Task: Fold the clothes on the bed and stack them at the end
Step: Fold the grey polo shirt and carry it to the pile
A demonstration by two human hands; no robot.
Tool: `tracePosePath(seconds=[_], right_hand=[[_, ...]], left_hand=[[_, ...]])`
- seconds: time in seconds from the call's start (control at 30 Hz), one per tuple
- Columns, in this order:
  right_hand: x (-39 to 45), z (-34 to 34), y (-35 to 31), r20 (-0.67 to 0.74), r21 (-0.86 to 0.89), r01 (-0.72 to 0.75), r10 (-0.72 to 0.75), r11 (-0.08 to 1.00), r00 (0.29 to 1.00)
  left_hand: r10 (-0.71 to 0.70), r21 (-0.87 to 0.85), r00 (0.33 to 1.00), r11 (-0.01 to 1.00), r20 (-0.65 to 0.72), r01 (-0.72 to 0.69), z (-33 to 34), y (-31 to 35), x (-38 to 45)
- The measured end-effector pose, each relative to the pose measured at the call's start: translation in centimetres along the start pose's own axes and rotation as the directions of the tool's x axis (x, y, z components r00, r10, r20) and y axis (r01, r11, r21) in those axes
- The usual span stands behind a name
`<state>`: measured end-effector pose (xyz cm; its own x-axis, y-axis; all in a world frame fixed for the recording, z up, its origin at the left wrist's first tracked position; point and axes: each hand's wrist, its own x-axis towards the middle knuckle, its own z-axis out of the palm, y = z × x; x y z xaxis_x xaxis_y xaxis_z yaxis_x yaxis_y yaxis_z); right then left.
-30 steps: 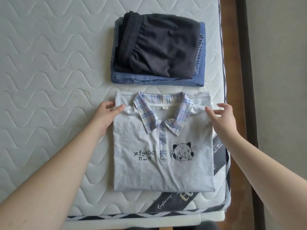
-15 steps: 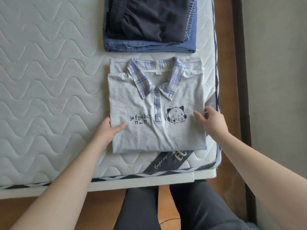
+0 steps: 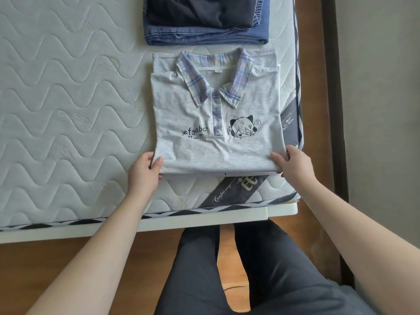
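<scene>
Gripping one folded polo shirt (image 3: 216, 133): two hands, left hand (image 3: 145, 171), right hand (image 3: 293, 165).

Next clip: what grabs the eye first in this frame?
The folded grey polo shirt with its plaid collar and cartoon print lies in the middle of the mattress, near its foot. The left hand and right hand grip its near corners. Beyond it, dark shorts sit on folded jeans.
</scene>
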<state>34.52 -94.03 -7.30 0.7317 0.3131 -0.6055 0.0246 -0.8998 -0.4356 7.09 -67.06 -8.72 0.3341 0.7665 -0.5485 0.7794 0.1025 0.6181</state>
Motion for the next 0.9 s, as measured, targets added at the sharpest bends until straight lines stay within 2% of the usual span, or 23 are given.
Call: tracePosePath(seconds=[0.1,0.17,0.23,0.3,0.33,0.37,0.43,0.47,0.53,0.6,0.67,0.77,0.9], right_hand=[[-0.6,1.0,1.0,-0.044,0.012,-0.009,0.01,1.0,0.999],[-0.8,1.8,1.3,-0.048,0.045,-0.07,0.072,0.997,0.996],[-1.1,2.4,1.0,-0.096,0.057,-0.139,0.144,0.989,0.985],[-1.5,3.0,0.6,-0.28,-0.079,-0.119,0.092,0.99,0.956],[-1.8,3.3,0.2,-0.373,-0.148,-0.061,0.002,0.987,0.928],[-2.0,3.7,-0.4,-0.414,-0.212,0.025,-0.113,0.977,0.903],[-2.0,5.0,-2.1,-0.34,-0.338,0.225,-0.342,0.914,0.876],[-1.7,5.9,-3.2,-0.275,-0.381,0.309,-0.426,0.872,0.862],[-0.8,8.0,-6.0,-0.166,-0.405,0.437,-0.535,0.803,0.829],[0.4,10.2,-8.3,-0.096,-0.398,0.533,-0.611,0.747,0.785],[2.0,11.5,-8.8,-0.026,-0.432,0.566,-0.637,0.702,0.771],[4.0,12.1,-7.5,0.053,-0.52,0.565,-0.636,0.641,0.77],[4.3,11.9,-6.9,0.025,-0.538,0.528,-0.614,0.657,0.789]], left_hand=[[-0.028,0.136,1.0,0.99,-0.007,0.028,0.8,-1.1,-0.5],[-0.098,0.203,0.995,0.974,-0.003,0.096,1.7,-1.9,-1.2],[-0.136,0.246,0.987,0.957,-0.09,0.154,2.0,-1.8,-2.0],[0.024,0.38,0.959,0.921,-0.283,0.089,2.3,-0.9,-2.5],[0.163,0.443,0.925,0.896,-0.343,0.006,2.6,-0.1,-2.7],[0.311,0.496,0.885,0.862,-0.346,-0.109,3.1,0.8,-2.8],[0.53,0.562,0.823,0.752,-0.205,-0.345,4.7,2.8,-2.4],[0.576,0.575,0.809,0.704,-0.118,-0.418,5.9,3.8,-1.9],[0.578,0.584,0.816,0.66,0.009,-0.473,8.7,5.7,-1.0],[0.531,0.596,0.843,0.651,0.083,-0.469,11.2,6.7,0.1],[0.481,0.667,0.868,0.609,0.121,-0.43,12.8,6.2,1.3],[0.506,0.731,0.848,0.518,0.158,-0.445,13.4,4.1,2.5],[0.531,0.742,0.823,0.465,0.204,-0.484,13.2,3.7,3.0]])
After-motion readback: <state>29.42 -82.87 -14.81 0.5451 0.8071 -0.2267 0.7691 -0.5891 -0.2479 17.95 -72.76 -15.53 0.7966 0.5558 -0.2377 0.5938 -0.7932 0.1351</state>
